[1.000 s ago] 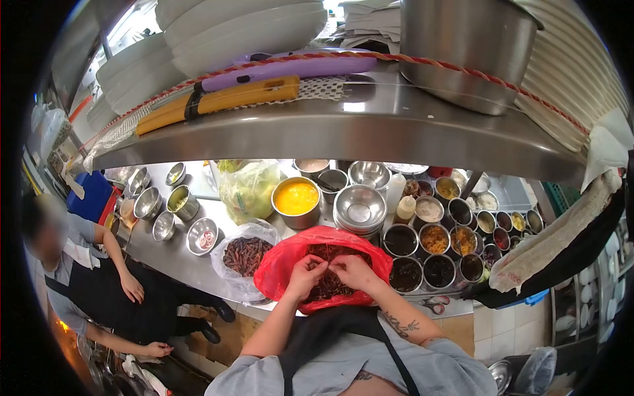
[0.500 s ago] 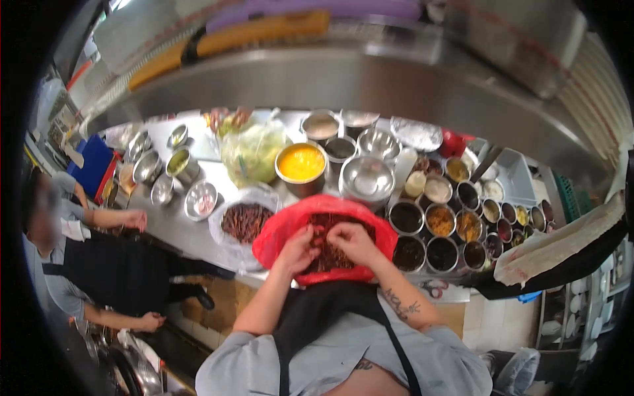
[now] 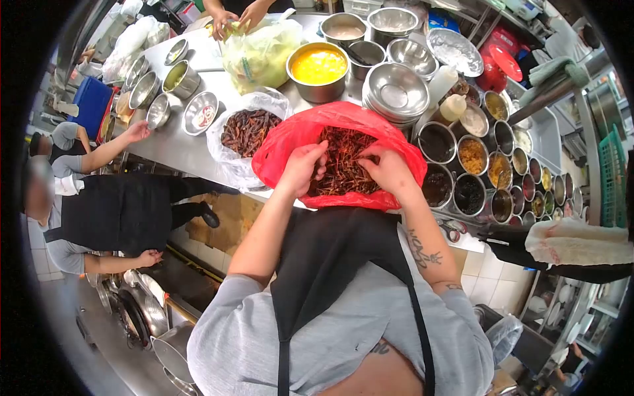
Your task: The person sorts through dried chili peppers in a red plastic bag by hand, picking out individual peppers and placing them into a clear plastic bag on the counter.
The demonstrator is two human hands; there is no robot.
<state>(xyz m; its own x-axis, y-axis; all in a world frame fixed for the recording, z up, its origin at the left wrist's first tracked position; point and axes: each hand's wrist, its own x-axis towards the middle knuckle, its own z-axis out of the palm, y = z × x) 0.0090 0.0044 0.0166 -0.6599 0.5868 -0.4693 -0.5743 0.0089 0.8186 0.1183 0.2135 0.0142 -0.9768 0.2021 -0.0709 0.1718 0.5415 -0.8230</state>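
A red plastic bag stands wide open on the counter before me, filled with dried red chillies that look like thin, dark shreds. Over the left part of the heap is my left hand, its fingers curled in; what they hold, if anything, is hidden. My right hand reaches in from the other side, thumb and fingertips pinched on dried chillies. Just left of the red bag, a clear plastic bag holds larger whole dried chillies.
Behind the red bag stand a pot of yellow liquid and stacked steel bowls. Several sauce and spice pots crowd the right. A co-worker stands at left; another person's hands touch a bag of greens.
My view has tilted down, so the overhead shelf has left the picture. My hands have drawn apart over the chillies. The left co-worker's hand has moved toward a small steel bowl.
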